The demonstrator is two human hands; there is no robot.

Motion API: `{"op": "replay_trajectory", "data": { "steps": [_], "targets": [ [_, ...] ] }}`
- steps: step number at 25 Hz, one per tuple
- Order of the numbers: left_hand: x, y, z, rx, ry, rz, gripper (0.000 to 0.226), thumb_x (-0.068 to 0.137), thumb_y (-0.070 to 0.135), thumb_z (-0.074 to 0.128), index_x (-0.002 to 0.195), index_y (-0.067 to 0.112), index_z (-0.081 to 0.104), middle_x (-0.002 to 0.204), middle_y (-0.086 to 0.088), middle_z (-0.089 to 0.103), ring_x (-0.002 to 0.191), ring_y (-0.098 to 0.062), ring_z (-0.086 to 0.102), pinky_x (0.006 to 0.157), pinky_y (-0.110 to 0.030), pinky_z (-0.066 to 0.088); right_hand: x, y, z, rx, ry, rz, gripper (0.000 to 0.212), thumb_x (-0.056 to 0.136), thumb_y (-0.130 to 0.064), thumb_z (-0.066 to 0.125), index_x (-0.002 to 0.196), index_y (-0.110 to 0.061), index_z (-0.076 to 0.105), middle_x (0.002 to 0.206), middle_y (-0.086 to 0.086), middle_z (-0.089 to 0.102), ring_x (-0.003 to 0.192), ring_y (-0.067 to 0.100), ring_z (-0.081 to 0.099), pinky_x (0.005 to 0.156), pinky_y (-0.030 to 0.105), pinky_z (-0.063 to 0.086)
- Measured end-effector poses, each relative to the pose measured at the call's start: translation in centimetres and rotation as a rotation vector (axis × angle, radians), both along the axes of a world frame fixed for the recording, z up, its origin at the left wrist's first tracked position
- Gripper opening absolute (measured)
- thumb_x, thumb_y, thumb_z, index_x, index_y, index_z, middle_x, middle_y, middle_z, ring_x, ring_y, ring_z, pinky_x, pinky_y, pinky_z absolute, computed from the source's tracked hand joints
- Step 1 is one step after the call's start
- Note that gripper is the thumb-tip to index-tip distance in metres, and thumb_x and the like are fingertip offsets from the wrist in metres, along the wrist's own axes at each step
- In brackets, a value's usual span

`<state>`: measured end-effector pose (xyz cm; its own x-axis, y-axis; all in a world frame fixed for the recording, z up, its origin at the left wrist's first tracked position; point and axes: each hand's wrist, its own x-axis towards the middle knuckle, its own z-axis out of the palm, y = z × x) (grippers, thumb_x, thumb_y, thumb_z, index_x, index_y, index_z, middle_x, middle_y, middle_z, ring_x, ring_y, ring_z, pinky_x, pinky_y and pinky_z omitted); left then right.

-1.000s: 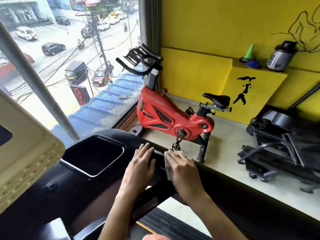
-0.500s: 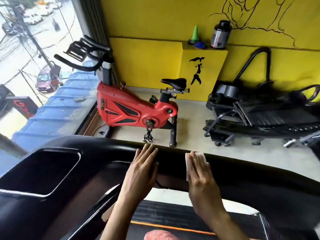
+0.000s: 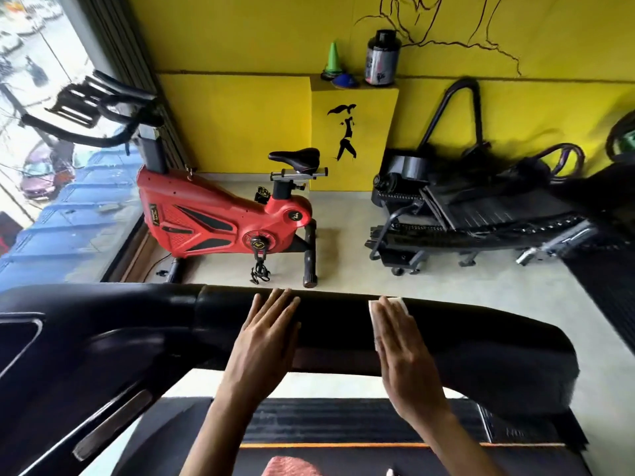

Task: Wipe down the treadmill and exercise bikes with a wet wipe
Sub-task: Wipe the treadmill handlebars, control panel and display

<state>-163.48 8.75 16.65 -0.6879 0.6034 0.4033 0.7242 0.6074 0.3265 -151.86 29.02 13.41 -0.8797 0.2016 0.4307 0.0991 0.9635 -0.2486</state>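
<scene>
— Wiping evenly?
— My right hand [image 3: 409,352], fingers [image 3: 391,324] straight, presses the white wet wipe [image 3: 374,312] flat on the treadmill's black padded front bar [image 3: 488,341]; left hand [image 3: 264,345] rests flat alongside. I'd overlap strokes.

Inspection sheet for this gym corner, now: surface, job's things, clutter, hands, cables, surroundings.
Surface: black treadmill handrail, glossy, curving down at right.
Job's things: white wet wipe flat on the handrail under the right hand; red exercise bike on the floor beyond, untouched.
Clutter: green cone, blue disc and jar on the yellow ledge.
Hands: left hand flat on the handrail, holding nothing; right hand flat, pressing the wet wipe.
Cables: thin black cable on the floor by the bike's front foot.
Surroundings: yellow wall, window at left, black machine at right.
</scene>
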Motion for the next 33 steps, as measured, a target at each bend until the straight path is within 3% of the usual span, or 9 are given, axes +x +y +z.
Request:
{"op": "replay_trajectory", "data": {
  "steps": [6, 11, 14, 19, 24, 26, 28, 31, 33],
  "targets": [
    [3.4, 7.2, -1.1, -0.058, -0.021, 0.027, 0.047, 0.092, 0.033, 0.042, 0.119, 0.001, 0.063, 0.128, -0.021, 0.058, 0.122, -0.038, 0.053, 0.110, -0.044, 0.029, -1.3, 1.8, 0.5, -0.063, -0.027, 0.187, 0.045, 0.103, -0.023, 0.030, 0.143, -0.007, 0.042, 0.148, 0.010, 0.041, 0.141, 0.025, 0.032, 0.116, 0.036, 0.025],
    [5.7, 12.2, -1.7, -0.048, -0.005, 0.037, 0.061, 0.101, 0.044, 0.024, 0.121, 0.001, 0.063, 0.130, -0.021, 0.057, 0.124, -0.037, 0.052, 0.109, -0.047, 0.032, 4.7, 13.0, -2.5, -0.179, 0.024, -0.073, 0.045, 0.102, -0.023, 0.030, 0.140, -0.005, 0.045, 0.146, 0.009, 0.042, 0.138, 0.026, 0.036, 0.117, 0.033, 0.023],
    [7.1, 15.2, -2.1, -0.062, -0.012, 0.012, 0.057, 0.100, 0.042, 0.028, 0.121, 0.001, 0.062, 0.130, -0.021, 0.057, 0.124, -0.038, 0.052, 0.110, -0.045, 0.028, 4.3, 14.0, -2.6, -0.238, 0.035, -0.142, 0.047, 0.102, -0.025, 0.028, 0.137, -0.003, 0.049, 0.142, 0.013, 0.047, 0.134, 0.030, 0.039, 0.114, 0.037, 0.026],
    [8.7, 19.1, -2.5, -0.110, 0.022, -0.001, 0.048, 0.093, 0.033, 0.040, 0.119, 0.000, 0.063, 0.128, -0.022, 0.058, 0.121, -0.039, 0.053, 0.109, -0.044, 0.026, 3.8, 13.5, -1.7, -0.190, -0.062, 0.143, 0.052, 0.105, -0.034, 0.016, 0.144, -0.009, 0.040, 0.149, 0.009, 0.041, 0.141, 0.025, 0.030, 0.117, 0.035, 0.021],
    [10.0, 21.9, -2.7, -0.182, 0.025, -0.047, 0.054, 0.099, 0.037, 0.032, 0.122, -0.001, 0.062, 0.131, -0.022, 0.057, 0.124, -0.039, 0.051, 0.113, -0.041, 0.020, 9.0, 24.1, -5.8, -0.495, -0.017, -0.246, 0.067, 0.100, -0.049, 0.015, 0.138, -0.006, 0.047, 0.144, 0.001, 0.039, 0.139, 0.030, 0.034, 0.116, 0.030, 0.016],
    [10.4, 23.1, -2.9, -0.205, 0.013, -0.075, 0.052, 0.097, 0.035, 0.034, 0.123, -0.001, 0.061, 0.131, -0.021, 0.056, 0.125, -0.037, 0.051, 0.114, -0.041, 0.020, 8.7, 24.5, -6.1, -0.495, -0.009, -0.306, 0.072, 0.101, -0.050, 0.011, 0.134, 0.000, 0.050, 0.141, 0.012, 0.045, 0.135, 0.037, 0.039, 0.115, 0.028, 0.014],
    [10.6, 24.5, -3.1, -0.216, 0.016, -0.115, 0.050, 0.095, 0.034, 0.038, 0.123, -0.001, 0.062, 0.130, -0.020, 0.058, 0.125, -0.035, 0.052, 0.113, -0.040, 0.022, 7.3, 21.9, -4.9, -0.494, -0.012, -0.231, 0.066, 0.103, -0.043, 0.013, 0.135, 0.001, 0.049, 0.141, 0.017, 0.047, 0.135, 0.034, 0.038, 0.116, 0.029, 0.014],
    [11.1, 26.6, -3.2, -0.234, 0.026, -0.189, 0.048, 0.091, 0.031, 0.042, 0.122, -0.001, 0.062, 0.128, -0.018, 0.059, 0.123, -0.033, 0.053, 0.111, -0.039, 0.024, 7.6, 20.3, -4.2, -0.405, -0.013, 0.048, 0.049, 0.104, -0.031, 0.023, 0.144, -0.008, 0.038, 0.149, 0.008, 0.039, 0.143, 0.021, 0.025, 0.119, 0.030, 0.013],
    [11.3, 27.9, -3.3, -0.247, 0.033, -0.227, 0.049, 0.091, 0.031, 0.042, 0.123, 0.000, 0.062, 0.129, -0.018, 0.059, 0.123, -0.033, 0.054, 0.110, -0.040, 0.029, 9.0, 23.1, -5.6, -0.407, 0.002, 0.012, 0.050, 0.105, -0.034, 0.019, 0.145, -0.011, 0.039, 0.150, 0.005, 0.038, 0.143, 0.019, 0.025, 0.119, 0.027, 0.012]
  ]
}}
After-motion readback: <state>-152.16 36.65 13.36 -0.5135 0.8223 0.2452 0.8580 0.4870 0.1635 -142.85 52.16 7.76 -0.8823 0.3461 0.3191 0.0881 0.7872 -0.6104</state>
